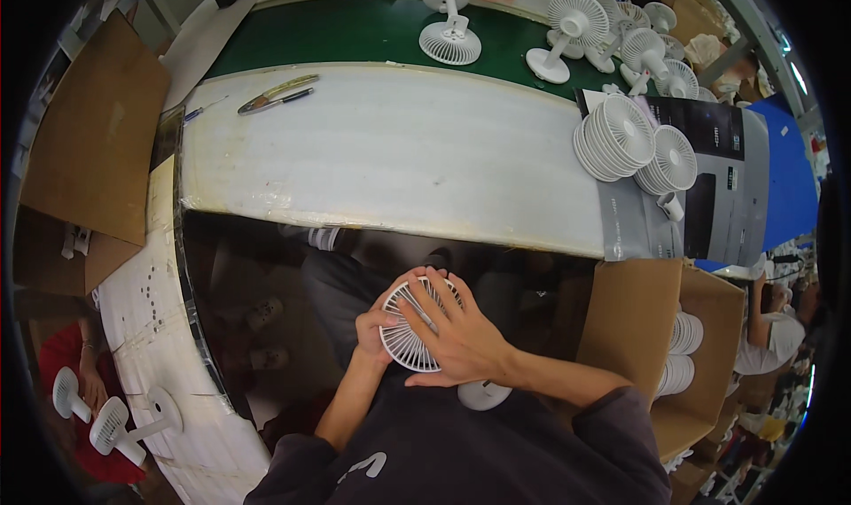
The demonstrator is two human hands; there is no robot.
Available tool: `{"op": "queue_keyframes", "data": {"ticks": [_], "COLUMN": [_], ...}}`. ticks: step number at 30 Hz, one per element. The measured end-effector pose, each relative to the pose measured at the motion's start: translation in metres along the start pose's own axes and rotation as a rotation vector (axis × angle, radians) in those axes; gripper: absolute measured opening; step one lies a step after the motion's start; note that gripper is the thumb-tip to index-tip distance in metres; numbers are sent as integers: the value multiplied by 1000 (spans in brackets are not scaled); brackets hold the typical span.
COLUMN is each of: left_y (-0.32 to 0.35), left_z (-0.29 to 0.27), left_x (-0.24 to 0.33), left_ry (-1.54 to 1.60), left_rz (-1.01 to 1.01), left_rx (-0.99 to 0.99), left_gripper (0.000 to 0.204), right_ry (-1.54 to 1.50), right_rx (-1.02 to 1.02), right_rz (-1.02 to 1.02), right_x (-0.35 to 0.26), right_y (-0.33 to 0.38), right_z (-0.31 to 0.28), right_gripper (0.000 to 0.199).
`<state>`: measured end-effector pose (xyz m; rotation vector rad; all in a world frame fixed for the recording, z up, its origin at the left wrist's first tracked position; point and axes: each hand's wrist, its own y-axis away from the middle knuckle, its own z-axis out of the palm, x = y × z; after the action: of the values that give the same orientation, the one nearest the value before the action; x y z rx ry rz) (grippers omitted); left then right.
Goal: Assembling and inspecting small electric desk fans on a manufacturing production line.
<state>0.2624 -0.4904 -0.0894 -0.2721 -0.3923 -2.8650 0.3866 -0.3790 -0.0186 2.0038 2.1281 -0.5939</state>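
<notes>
A small white desk fan (409, 349) is held in front of my body, its round slatted grille facing up. Around the grille's left edge my left hand (377, 328) is closed, with the thumb over the rim. My right hand (456, 335) lies across the grille from the right, fingers spread over the slats and gripping toward the far edge. Below my right wrist shows a round white base (484, 395), partly covered; its joint to the grille is hidden.
Ahead is a white worktable (390, 151) with pliers (277, 95) and a thin screwdriver (204, 109). Stacked white grilles (620, 137) stand at its right end. A green conveyor belt (355, 35) carries fans. Cardboard boxes (629, 319) flank me. A person's hand (92, 388) is at left.
</notes>
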Motion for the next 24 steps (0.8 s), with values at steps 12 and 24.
{"op": "queue_keyframes", "data": {"ticks": [12,24], "left_y": [15,62], "left_z": [-45,23], "left_x": [-6,117], "left_ry": [25,-568], "left_rz": [-49,761], "left_rx": [-55,56], "left_gripper": [84,89], "right_ry": [46,311], "right_rx": [119,673], "right_rz": [241,478], "right_x": [-24,74], "right_y": [8,21], "right_z": [35,-44], "right_gripper": [91,60]}}
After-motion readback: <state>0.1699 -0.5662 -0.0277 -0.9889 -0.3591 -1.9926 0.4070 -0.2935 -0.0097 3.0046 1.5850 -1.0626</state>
